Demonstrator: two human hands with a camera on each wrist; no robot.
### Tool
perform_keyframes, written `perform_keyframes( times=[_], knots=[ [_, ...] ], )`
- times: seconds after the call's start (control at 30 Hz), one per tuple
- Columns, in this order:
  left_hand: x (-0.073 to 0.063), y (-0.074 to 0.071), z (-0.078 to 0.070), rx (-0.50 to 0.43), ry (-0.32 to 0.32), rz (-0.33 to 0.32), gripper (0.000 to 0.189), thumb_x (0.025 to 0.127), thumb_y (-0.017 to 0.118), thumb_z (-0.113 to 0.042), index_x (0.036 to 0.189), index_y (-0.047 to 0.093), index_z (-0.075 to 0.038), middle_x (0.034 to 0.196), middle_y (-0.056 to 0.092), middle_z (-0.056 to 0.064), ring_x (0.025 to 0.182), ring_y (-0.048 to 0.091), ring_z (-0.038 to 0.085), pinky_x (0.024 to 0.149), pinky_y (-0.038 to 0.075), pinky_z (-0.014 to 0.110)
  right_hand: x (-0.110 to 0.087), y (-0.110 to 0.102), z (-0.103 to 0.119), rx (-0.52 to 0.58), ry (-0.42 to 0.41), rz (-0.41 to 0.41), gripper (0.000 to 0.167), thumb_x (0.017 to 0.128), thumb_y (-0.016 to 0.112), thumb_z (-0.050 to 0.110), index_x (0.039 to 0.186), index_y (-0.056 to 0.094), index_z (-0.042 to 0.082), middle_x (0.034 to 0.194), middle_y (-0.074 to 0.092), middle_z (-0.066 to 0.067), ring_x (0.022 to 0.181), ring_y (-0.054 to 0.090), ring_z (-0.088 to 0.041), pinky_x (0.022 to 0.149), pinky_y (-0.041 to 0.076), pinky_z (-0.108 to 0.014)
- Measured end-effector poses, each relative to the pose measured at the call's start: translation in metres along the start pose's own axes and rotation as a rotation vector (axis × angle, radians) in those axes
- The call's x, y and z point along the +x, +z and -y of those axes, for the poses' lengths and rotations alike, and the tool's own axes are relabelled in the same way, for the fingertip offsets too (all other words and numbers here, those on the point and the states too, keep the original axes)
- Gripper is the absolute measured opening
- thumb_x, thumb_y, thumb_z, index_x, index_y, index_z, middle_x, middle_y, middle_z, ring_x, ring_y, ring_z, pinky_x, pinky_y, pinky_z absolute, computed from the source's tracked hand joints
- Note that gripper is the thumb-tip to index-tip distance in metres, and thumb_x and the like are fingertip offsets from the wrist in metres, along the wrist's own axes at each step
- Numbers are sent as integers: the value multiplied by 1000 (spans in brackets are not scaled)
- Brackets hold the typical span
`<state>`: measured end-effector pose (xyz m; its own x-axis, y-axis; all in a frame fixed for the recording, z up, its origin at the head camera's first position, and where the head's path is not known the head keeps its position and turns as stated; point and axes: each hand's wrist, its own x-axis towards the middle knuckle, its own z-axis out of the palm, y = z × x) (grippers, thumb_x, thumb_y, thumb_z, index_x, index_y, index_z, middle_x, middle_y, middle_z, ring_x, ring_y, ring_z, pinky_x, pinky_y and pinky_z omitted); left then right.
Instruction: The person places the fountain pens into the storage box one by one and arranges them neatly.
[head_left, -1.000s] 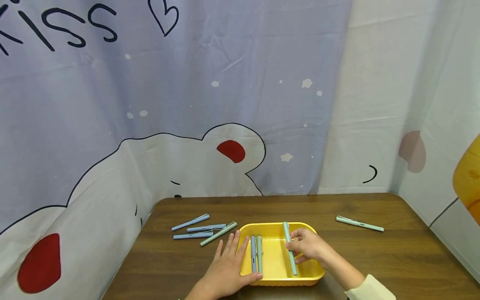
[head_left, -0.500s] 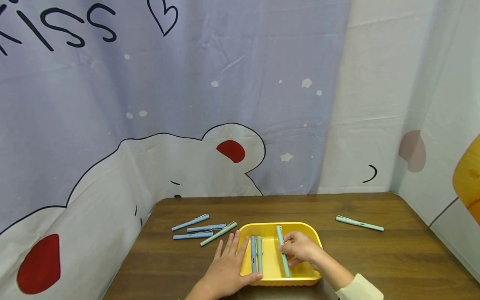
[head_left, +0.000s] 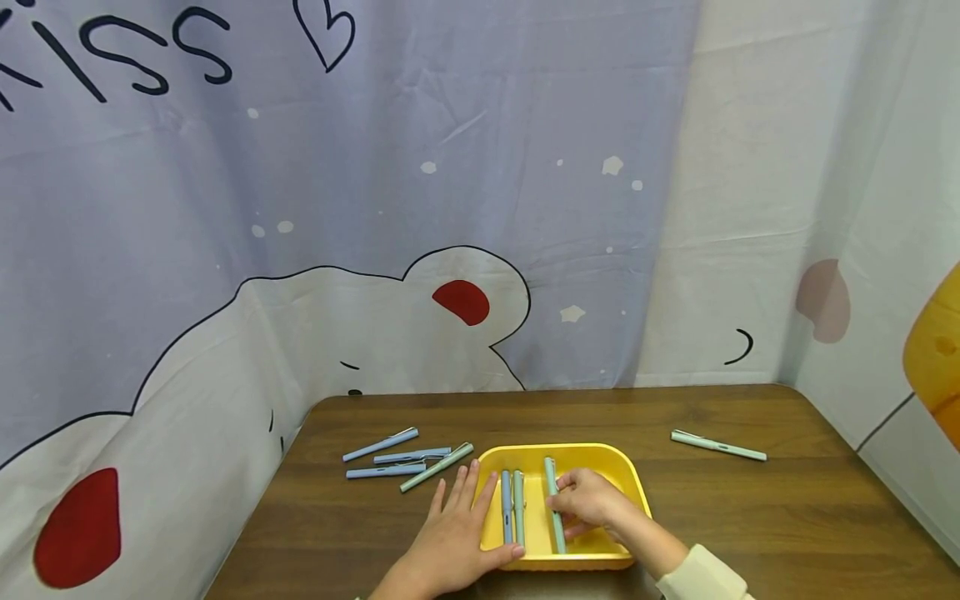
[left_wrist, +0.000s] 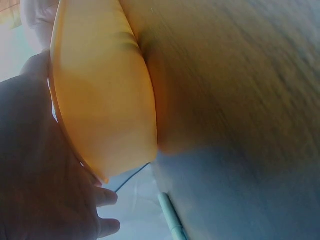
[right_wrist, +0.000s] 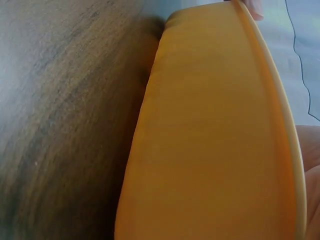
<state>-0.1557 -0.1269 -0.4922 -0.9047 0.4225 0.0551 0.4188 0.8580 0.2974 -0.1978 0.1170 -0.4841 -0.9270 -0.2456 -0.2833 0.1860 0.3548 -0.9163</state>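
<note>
In tray (head_left: 592,455): R hand (head_left: 591,503) pinches grn pen (head_left: 551,480), moved left; L hand (head_left: 453,540) spread, prob. on rim (head_left: 517,448).

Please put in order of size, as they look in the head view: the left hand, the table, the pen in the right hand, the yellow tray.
1. Table
2. Yellow tray
3. Left hand
4. Pen in right hand

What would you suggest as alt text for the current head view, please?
A right hand holds a green pen at a yellow tray containing a blue pen and another green pen, while the left hand rests on its left edge. On the wooden table, four pens lie at left, one pen at right.
</note>
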Motion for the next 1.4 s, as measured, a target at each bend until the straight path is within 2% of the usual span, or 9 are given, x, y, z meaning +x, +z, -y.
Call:
perform_keyframes(
  times=[0.33,0.57,0.73,0.97,1.4],
  knots=[
    [1,1,1,10,7,2,101,89,51,-77,160,28,-10,168,12,20,154,16,41,118,15,67,4,10,0,-45,9,-9,32,91,70,4,113,54,-14,85,63,-16,68,66,-22,56,60,-33],
    [0,0,1,11,15,-5,100,89,51,-76,160,29,-9,167,13,22,153,17,42,118,16,67,6,17,2,-65,25,-7,25,91,71,4,106,57,-9,79,63,-14,60,64,-17,54,59,-31],
    [0,-2,0,8,12,-2,100,89,52,-76,160,29,-9,167,14,22,153,18,42,118,16,67,9,21,1,-69,28,2,22,92,71,4,104,57,-8,79,63,-13,60,64,-17,55,59,-31],
    [1,-1,0,3,1,21,101,89,50,-78,161,27,-9,168,12,20,153,16,41,119,15,66,12,28,2,-134,39,1,19,92,72,5,98,56,-4,79,62,-13,58,64,-16,55,59,-31],
    [1,0,0,-6,3,22,101,90,49,-78,161,27,-9,168,11,21,154,15,41,118,14,67,16,36,4,-149,1,-22,24,90,73,1,104,55,-8,75,64,-14,56,66,-16,53,59,-32]
  ],
)
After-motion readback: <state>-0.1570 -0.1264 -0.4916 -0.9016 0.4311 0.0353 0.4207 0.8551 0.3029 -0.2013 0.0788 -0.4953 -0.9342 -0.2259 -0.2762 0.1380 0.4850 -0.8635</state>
